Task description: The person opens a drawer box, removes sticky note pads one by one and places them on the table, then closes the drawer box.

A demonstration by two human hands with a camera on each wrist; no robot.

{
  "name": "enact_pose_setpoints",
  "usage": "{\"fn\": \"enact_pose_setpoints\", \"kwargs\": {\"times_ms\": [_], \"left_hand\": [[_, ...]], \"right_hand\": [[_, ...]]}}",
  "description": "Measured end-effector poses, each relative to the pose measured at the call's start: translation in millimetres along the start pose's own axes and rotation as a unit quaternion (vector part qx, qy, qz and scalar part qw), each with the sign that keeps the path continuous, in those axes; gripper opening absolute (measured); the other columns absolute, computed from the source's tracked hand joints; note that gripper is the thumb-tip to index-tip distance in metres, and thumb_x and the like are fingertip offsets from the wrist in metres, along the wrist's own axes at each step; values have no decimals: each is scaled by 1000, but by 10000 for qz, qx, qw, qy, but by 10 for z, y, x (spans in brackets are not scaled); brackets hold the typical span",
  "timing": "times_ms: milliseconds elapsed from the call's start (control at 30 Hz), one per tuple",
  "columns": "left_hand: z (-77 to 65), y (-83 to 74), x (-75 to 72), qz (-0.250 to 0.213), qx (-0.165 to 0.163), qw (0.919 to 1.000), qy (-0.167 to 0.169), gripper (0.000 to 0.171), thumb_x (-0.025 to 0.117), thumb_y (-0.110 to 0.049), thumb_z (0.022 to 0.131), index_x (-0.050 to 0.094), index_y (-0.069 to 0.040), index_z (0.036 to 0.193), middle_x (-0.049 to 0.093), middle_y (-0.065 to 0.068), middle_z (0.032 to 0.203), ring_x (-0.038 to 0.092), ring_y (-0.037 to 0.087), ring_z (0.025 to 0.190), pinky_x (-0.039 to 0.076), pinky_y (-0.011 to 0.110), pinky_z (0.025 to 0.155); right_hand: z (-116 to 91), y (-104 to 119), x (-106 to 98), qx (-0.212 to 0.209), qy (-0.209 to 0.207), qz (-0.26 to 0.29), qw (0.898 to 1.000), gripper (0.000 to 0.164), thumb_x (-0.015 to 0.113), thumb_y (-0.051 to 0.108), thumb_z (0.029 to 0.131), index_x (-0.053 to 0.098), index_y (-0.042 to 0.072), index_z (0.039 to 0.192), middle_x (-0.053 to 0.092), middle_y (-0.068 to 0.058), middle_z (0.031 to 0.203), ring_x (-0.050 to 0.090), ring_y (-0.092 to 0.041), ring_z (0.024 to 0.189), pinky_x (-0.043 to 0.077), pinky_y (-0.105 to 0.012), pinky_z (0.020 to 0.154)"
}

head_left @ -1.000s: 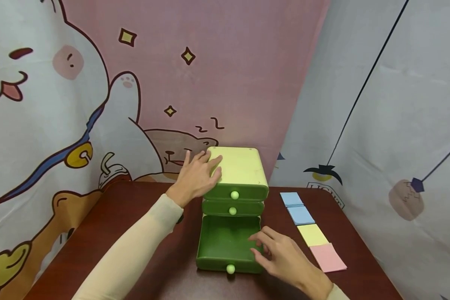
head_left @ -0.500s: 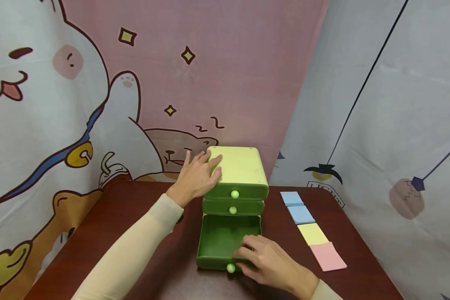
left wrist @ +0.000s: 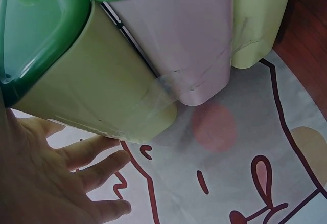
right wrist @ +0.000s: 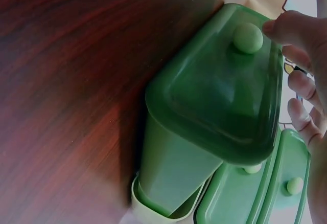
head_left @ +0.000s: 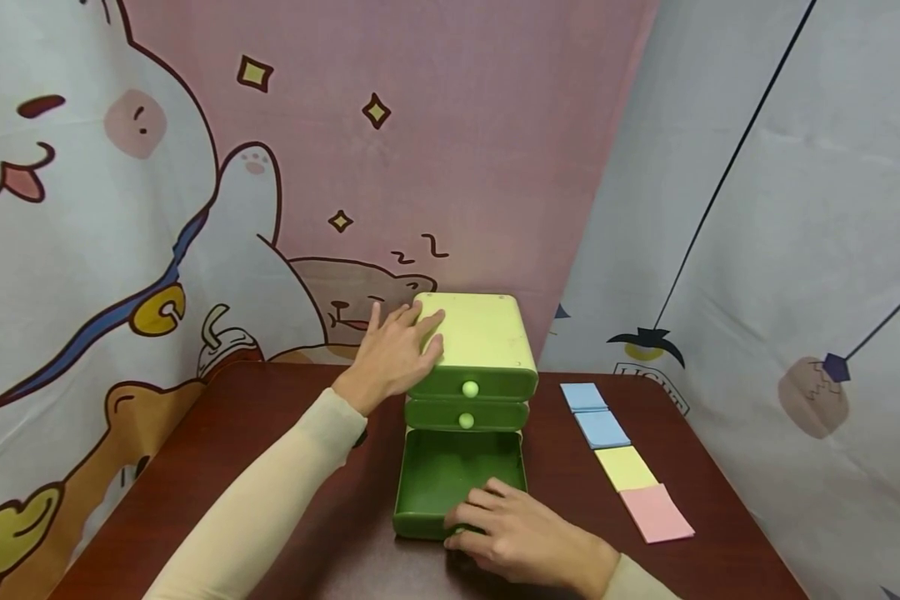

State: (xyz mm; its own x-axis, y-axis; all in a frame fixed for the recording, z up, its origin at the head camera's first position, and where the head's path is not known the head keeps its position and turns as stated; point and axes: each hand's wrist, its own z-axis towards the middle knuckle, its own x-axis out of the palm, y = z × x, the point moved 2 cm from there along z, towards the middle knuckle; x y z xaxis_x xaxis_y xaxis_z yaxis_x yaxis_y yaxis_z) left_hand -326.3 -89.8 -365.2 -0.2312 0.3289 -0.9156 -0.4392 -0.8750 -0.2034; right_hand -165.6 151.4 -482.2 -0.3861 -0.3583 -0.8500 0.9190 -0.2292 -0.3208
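Note:
A stacked drawer unit [head_left: 476,329] has a pale yellow top and green drawer fronts with round light-green knobs. Its bottom drawer [head_left: 450,471] is pulled out and shows a bare green floor. My left hand [head_left: 393,350] rests with spread fingers on the unit's top left edge; the left wrist view shows those fingers [left wrist: 104,170] against the yellow shell [left wrist: 102,86]. My right hand [head_left: 521,533] is at the bottom drawer's front, mostly hiding its knob. In the right wrist view, the thumb is right beside that knob [right wrist: 248,38], with the other fingers loosely bent beyond the rim.
Along the right side of the dark wooden table [head_left: 285,467] lie blue pads [head_left: 602,430], a yellow pad [head_left: 626,468] and a pink pad [head_left: 656,512] in a row. A cartoon-printed cloth [head_left: 480,167] hangs behind the table.
My right hand has moved left and slightly down, from the drawer's right front corner to its knob. The left hand and the drawer unit have stayed put.

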Motion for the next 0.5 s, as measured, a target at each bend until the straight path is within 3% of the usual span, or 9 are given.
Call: {"fn": "enact_pose_setpoints", "kwargs": {"times_ms": [267, 367, 500], "left_hand": [[4, -1, 7, 13, -2, 10000, 19, 64, 33, -52, 121, 53, -29, 178, 44, 16, 188, 42, 44, 175, 12, 79, 145], [-2, -7, 0, 13, 5, 10000, -7, 63, 35, -51, 121, 54, -29, 177, 44, 16, 188, 41, 44, 175, 13, 80, 145], [-4, -4, -4, -13, 9, 10000, -36, 62, 36, -50, 121, 54, -28, 177, 44, 16, 187, 41, 44, 175, 13, 81, 144]], "right_hand": [[-1, 32, 51, -184, 214, -411, 9988, 25, 91, 30, 96, 85, 37, 119, 76, 21, 119, 64, -6, 105, 50, -29, 96], [-10, 39, 75, -187, 252, -506, 9982, 15, 81, 32, 105, 85, 38, 118, 76, 22, 118, 63, -6, 105, 48, -29, 94], [-11, 31, 98, -217, 297, -743, 9966, 20, 64, 34, 112, 84, 38, 114, 75, 21, 116, 61, -7, 105, 45, -29, 93]]}}
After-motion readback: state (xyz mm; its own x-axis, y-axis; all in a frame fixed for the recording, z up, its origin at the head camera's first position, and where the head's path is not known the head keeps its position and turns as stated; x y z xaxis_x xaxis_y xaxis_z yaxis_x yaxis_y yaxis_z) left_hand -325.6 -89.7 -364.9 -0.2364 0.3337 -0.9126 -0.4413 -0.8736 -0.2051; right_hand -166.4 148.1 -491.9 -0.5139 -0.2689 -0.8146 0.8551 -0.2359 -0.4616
